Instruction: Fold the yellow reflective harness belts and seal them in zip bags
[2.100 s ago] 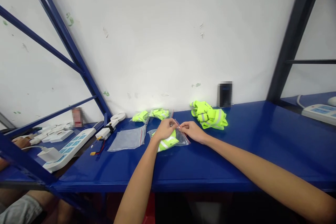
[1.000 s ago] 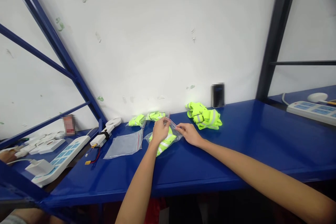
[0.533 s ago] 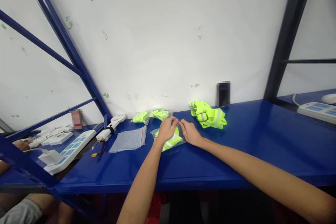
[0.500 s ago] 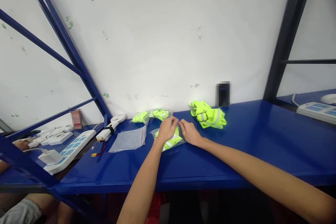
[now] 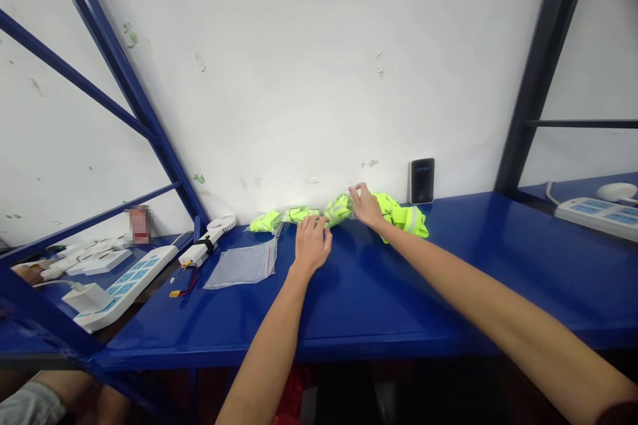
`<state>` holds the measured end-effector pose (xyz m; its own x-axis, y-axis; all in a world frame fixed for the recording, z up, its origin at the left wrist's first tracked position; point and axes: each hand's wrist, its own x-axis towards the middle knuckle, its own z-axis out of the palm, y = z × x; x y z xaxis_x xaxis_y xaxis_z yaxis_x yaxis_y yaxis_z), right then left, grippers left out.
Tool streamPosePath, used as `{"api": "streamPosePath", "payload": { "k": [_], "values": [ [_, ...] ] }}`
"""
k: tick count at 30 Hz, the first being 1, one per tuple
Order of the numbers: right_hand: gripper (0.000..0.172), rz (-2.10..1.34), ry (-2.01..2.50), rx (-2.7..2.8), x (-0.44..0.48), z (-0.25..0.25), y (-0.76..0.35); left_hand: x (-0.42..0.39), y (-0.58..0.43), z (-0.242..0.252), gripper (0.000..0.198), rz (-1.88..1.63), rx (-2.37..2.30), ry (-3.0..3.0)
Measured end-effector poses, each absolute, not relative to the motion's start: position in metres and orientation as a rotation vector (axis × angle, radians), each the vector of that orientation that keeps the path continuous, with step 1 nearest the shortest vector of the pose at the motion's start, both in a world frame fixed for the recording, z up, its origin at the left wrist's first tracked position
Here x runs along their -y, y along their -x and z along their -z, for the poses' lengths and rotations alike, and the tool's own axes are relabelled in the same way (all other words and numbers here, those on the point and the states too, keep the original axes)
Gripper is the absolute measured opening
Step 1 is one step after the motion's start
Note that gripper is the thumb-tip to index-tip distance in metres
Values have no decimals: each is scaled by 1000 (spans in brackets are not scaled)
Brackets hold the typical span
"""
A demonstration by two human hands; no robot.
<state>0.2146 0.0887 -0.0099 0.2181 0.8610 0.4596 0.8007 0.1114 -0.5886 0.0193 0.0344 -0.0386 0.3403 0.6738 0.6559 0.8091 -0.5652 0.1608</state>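
Observation:
A clear plastic bag with folded fluorescent yellow reflective fabric (image 5: pixel 339 208) sits against the wall, between my two hands. My right hand (image 5: pixel 367 206) is at its right end, fingers closed on the bag's edge. My left hand (image 5: pixel 312 243) is just in front of the bag's left end, palm down with the fingers bent and apart; nothing shows in it. Two similar yellow bundles, one at the left (image 5: pixel 266 221) and one in the middle (image 5: pixel 298 214), lie along the wall. Loose yellow reflective fabric (image 5: pixel 406 218) is heaped behind my right forearm. An empty clear zip bag (image 5: pixel 242 265) lies flat at left.
On the blue table (image 5: pixel 399 305), a white handheld fan (image 5: pixel 222 224) and a white battery pack with wires (image 5: pixel 197 252) lie left. A black-faced clock device (image 5: pixel 421 181) leans at the wall. Power strips (image 5: pixel 124 289) flank the blue frame. Another person's hand (image 5: pixel 28 273) shows far left.
The filled bag has moved from the table's middle back to the wall, beside the other bundles. My hands have separated, the right one moving back and to the right.

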Motion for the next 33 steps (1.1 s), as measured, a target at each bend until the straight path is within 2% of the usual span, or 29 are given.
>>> {"api": "streamPosePath", "payload": {
  "k": [2,5,9,12,18,24,29,33],
  "values": [
    [57,-40,1888,1775,-104,2,-226,-40,-17,48,34,846,1449,2450],
    [53,16,1894,1919,-114,-3,-247,-45,-15,58,35,645,1476,2582],
    [49,37,1834,2183,-110,-1,-266,-46,-21,63,36,630,1369,2743],
    [54,107,1765,2343,-105,9,-260,-45,-27,63,37,563,1358,2806],
    [53,192,1678,2423,-103,33,-220,-40,-30,62,39,452,1346,2728],
    [54,11,1782,2322,-113,3,-242,-42,-28,64,40,460,1405,2749],
    [69,-98,2026,2175,-130,-20,-296,-42,-28,65,39,577,1390,2794],
    [65,-305,2034,2206,-134,-18,-315,-41,-26,65,39,679,1374,2819]
  ]
}}
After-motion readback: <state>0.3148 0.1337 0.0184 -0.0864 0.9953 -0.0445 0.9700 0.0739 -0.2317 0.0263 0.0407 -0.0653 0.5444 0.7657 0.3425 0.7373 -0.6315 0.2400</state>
